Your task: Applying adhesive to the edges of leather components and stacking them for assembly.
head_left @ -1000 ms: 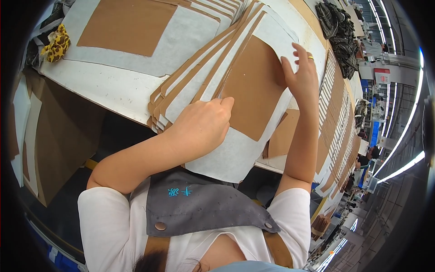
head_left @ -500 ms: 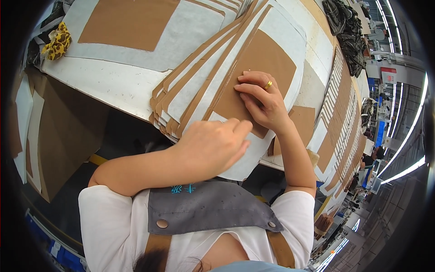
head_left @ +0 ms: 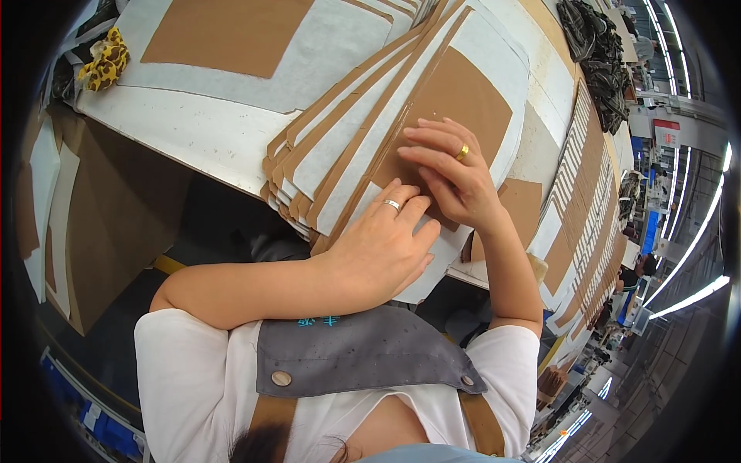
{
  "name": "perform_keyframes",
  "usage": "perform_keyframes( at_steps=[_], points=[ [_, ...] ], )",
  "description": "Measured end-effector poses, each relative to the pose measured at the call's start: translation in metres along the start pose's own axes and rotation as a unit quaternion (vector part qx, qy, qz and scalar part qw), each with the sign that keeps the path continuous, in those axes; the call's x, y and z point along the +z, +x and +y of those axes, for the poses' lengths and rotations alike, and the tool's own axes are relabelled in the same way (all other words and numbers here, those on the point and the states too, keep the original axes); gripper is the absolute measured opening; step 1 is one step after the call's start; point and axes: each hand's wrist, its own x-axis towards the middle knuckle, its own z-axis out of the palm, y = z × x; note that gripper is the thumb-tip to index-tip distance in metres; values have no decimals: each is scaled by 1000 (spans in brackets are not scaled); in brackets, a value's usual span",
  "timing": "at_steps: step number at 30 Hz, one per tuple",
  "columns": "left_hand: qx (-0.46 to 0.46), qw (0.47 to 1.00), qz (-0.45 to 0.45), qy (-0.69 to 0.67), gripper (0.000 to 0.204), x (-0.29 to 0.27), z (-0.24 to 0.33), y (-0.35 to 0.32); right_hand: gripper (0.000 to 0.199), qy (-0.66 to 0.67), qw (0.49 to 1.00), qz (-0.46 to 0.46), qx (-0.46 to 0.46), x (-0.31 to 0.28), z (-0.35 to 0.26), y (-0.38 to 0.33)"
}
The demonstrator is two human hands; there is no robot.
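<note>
A fanned stack of brown and white sheets [head_left: 312, 174] lies on the table before me. Its top sheet is white with a brown rectangular panel [head_left: 471, 96] on it, thin creases running along the panel's left side. My left hand [head_left: 390, 243], with a silver ring, rests palm down at the panel's near end, fingers spread and fingertips on the brown surface. Just right of it, my right hand [head_left: 457, 174], with a gold ring, is over the panel, fingers loosely bent and apart. I cannot tell whether its fingertips touch. Neither hand appears to grip anything.
Another brown panel on a white sheet [head_left: 231, 35] lies at the far left, beside a yellow and black spotted cloth [head_left: 104, 60]. Rows of overlapping brown and white pieces [head_left: 579, 201] run along the right. Black plastic bags [head_left: 594, 62] sit at the far right. The table edge [head_left: 177, 162] is near left.
My left hand has turned from a blurred, bent pose to lying flatter on the panel, its fingers reaching farther away from me. My right hand has stayed over the panel, its fingers slightly more raised.
</note>
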Motion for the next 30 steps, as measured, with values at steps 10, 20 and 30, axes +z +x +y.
perform_keyframes(
  at_steps=[10,20,30],
  points=[
    [0,1000,-2,17,33,0,-5,-3,31,-32,999,-32,8,-1,10,2],
    [38,999,-9,32,31,-4,-5,-2,41,-152,984,11,90,-10,53,21],
    [23,998,-50,-3,34,-8,-4,1,47,-223,959,-13,174,-19,66,35]
  ],
)
